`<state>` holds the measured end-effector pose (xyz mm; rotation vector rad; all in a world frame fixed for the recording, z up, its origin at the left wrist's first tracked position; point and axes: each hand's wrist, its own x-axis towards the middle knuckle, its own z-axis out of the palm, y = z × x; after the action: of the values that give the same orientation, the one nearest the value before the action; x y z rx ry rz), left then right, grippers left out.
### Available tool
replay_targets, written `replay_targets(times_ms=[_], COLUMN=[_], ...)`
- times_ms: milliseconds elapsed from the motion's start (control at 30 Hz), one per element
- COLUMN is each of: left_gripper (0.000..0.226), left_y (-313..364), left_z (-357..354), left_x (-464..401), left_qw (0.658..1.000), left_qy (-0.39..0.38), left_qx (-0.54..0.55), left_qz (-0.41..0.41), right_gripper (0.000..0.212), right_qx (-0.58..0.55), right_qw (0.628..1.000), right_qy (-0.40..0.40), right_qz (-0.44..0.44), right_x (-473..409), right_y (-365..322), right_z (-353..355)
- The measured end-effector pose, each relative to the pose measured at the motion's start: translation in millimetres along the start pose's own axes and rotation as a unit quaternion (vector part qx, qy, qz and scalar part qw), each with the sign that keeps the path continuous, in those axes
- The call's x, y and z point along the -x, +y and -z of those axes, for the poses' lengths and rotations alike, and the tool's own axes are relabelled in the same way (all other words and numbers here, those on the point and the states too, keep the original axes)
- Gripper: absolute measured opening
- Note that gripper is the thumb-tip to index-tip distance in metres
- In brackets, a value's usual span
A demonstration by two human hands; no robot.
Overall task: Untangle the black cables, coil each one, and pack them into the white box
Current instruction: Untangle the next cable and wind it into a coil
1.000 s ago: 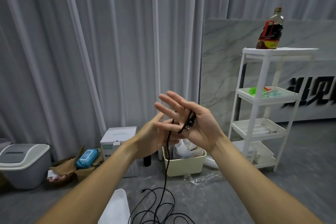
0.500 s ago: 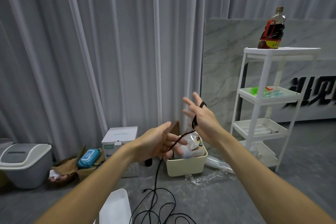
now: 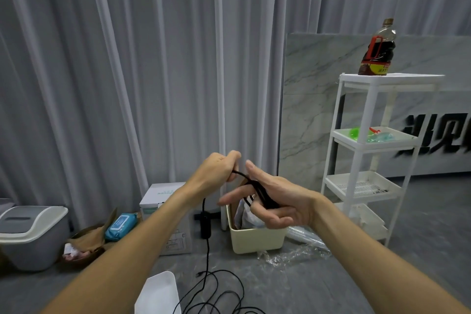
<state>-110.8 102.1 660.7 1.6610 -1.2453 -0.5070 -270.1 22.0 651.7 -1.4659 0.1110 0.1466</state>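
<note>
Head view. Grey pleated curtains [image 3: 114, 71] fill the background above a grey floor [image 3: 293, 285]; a marble-patterned panel [image 3: 311, 99] stands at the right behind a white tiered rack [image 3: 367, 140] with a dark sauce bottle [image 3: 378, 48] on its top shelf. Along the curtain base sit a grey lidded bin [image 3: 30, 232], a blue wipes pack [image 3: 121, 225], a white-and-green carton [image 3: 163, 201] and a cream tub [image 3: 257, 238].

Left hand [image 3: 216, 173]: raised at centre, fingers curled, pinching the black cable [image 3: 207, 257] at its upper run. Right hand [image 3: 277, 201]: just beside the left, palm turned inward, fingers partly extended; several cable turns are wrapped round the fingers, and the lower fingers are curled about them. From the hands the cable drops straight down, past a thicker black in-line block, to a loose tangle on the floor near the bottom edge. White box [image 3: 159, 293]: on the floor at the bottom edge, just left of the tangle.
</note>
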Motion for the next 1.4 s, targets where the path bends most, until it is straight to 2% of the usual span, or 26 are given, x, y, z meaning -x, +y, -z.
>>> replay_targets(times_ms=[100,200,300,367,433,533,633,767,833,933,1033,1133,1200,1267,1400], left_gripper=[0.049,0.043,0.039,0.049,0.064,0.055,0.082,0.082,0.081,0.079,0.074,0.070,0.064,0.061,0.061], left_y=[3,2,2,2,-11,-22,-31,-33,-34,-31,-23,-15,-12,-10,-6], left_z=[-5,-7,-14,-23,-31,-33,-28,-21,-19,-13,-8,-1,1,0,2], left_x=[1,6,14,19,12,13,12,14,14,17,20,15,10,5,-4], left_qw=[0.999,0.996,0.991,0.979,0.976,0.953,0.936,0.913,0.920,0.946,0.975,0.993,0.996,0.998,0.999], left_qy=[-0.008,-0.012,-0.022,-0.034,-0.047,-0.092,-0.147,-0.186,-0.191,-0.187,-0.142,-0.087,-0.059,-0.038,-0.004], left_qx=[0.029,0.083,0.128,0.196,0.207,0.276,0.292,0.323,0.295,0.202,0.103,0.014,0.007,0.021,0.048], left_qz=[-0.019,-0.001,0.024,0.043,0.039,0.080,0.129,0.165,0.173,0.171,0.134,0.078,0.059,0.042,0.021], right_gripper=[0.059,0.049,0.053,0.058,0.062,0.069,0.067,0.061,0.061,0.059,0.055,0.045,0.041,0.046,0.071], right_qx=[-0.093,-0.192,-0.228,-0.225,-0.230,-0.224,-0.192,-0.092,-0.013,0.167,0.258,0.202,0.192,0.210,0.155], right_qw=[0.989,0.962,0.947,0.943,0.934,0.930,0.925,0.918,0.920,0.911,0.909,0.955,0.967,0.963,0.978], right_qy=[-0.100,-0.132,-0.079,-0.023,0.033,0.079,0.171,0.290,0.327,0.353,0.325,0.214,0.155,0.152,0.126], right_qz=[0.058,0.144,0.214,0.245,0.271,0.281,0.278,0.255,0.217,0.135,0.050,-0.037,-0.070,-0.079,-0.061], right_x=[-2,-7,-10,-14,-18,-23,-27,-31,-31,-30,-27,-24,-21,-18,-8], right_y=[-1,-2,-9,-15,-20,-27,-30,-26,-22,-17,-10,-4,-6,-9,-13], right_z=[-7,-11,-20,-27,-29,-20,-4,13,17,19,22,20,13,5,-5])
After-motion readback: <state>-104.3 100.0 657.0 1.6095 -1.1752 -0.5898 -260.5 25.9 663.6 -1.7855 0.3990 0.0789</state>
